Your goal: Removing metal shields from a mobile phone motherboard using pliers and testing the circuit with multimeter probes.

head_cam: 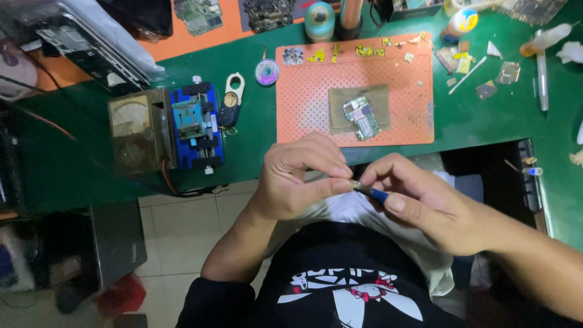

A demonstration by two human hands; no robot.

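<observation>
Grip: the left hand (302, 178) is closed, thumb and forefinger pinching the metal tip of a slim blue-handled hand tool (368, 191); the right hand (421, 203) is closed too, thumb and fingers wrapped on the tool's blue handle.

Tool position: held in the air between the two hands, above the person's lap and just short of the near edge of the green tabletop (255, 140).

Long axis: the tool runs from upper left to lower right, tip toward the left hand, handle passing into the right; both hands touch it, so neither is nearer.

Just beyond: an orange perforated rubber work mat (303, 103) lies on the tabletop straight ahead of the hands, carrying a brown cloth pad (340, 100) with a small silver-shielded circuit board (361, 117) on it.

Left of the mat: a blue clamp-style board holder (197, 124) sits beside a brown box-shaped meter with a dial face (136, 127); a small round spool (267, 72) lies between the holder and the mat.

Right of the mat: loose metal shields and scraps (486, 90) and a long white pen-shaped tool (542, 73).

Edges and room: the tabletop edge runs just behind the knuckles; open air lies over the lap, with tiled floor (182, 237) below to the left.
</observation>
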